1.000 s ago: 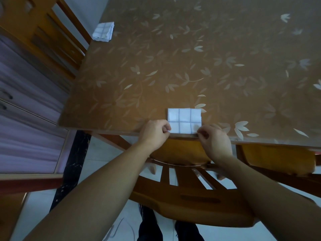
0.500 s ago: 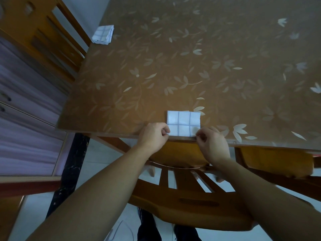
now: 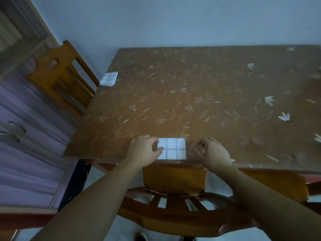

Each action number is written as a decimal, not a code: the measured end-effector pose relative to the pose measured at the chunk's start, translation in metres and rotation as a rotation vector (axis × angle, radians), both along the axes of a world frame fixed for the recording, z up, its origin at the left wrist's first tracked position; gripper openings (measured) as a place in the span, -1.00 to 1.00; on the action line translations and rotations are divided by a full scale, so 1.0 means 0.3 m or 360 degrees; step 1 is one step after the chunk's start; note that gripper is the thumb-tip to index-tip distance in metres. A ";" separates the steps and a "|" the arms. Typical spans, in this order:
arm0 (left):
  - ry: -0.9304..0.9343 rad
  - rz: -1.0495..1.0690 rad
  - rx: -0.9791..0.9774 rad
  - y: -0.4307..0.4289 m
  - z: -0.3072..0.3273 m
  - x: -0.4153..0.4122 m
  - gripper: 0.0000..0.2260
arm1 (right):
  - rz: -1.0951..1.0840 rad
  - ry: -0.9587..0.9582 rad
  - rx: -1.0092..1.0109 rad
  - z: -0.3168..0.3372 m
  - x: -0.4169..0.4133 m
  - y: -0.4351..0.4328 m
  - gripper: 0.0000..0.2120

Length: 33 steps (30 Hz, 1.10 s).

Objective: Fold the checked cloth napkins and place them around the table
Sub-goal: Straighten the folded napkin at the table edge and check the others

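Leaf-print table [image 3: 208, 101]; chair [image 3: 174, 179] tucked at its near edge. L hand [image 3: 145, 151] pinches left edge of folded napkin [image 3: 172, 148] at table's near edge. R hand [image 3: 212, 152] loosely curled just beside, holding nothing. 2nd napkin [image 3: 109, 79] at table's far-left corner. Step looks like squaring placement; next prob. release, fold another.

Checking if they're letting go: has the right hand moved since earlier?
Yes. The right hand has shifted rightward, off the near napkin it pinched.
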<state>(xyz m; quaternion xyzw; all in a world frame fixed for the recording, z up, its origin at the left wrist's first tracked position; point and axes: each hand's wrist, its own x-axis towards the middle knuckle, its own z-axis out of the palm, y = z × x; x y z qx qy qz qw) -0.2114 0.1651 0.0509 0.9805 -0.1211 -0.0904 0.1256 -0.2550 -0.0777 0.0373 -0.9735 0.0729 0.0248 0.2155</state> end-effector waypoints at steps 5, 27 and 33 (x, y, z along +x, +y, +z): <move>-0.0073 -0.0071 0.0090 -0.074 0.157 -0.043 -0.63 | -0.0047 -0.0097 -0.0125 0.158 -0.084 -0.101 -0.71; -0.0178 -0.0757 -0.0083 -0.946 0.486 -0.751 -0.62 | -0.0794 -0.0248 -0.0479 0.513 -1.099 -0.811 -0.74; -0.0180 -0.0650 -0.0075 -1.213 0.497 -0.959 -0.62 | -0.0761 -0.0255 -0.0427 0.501 -1.287 -1.088 -0.78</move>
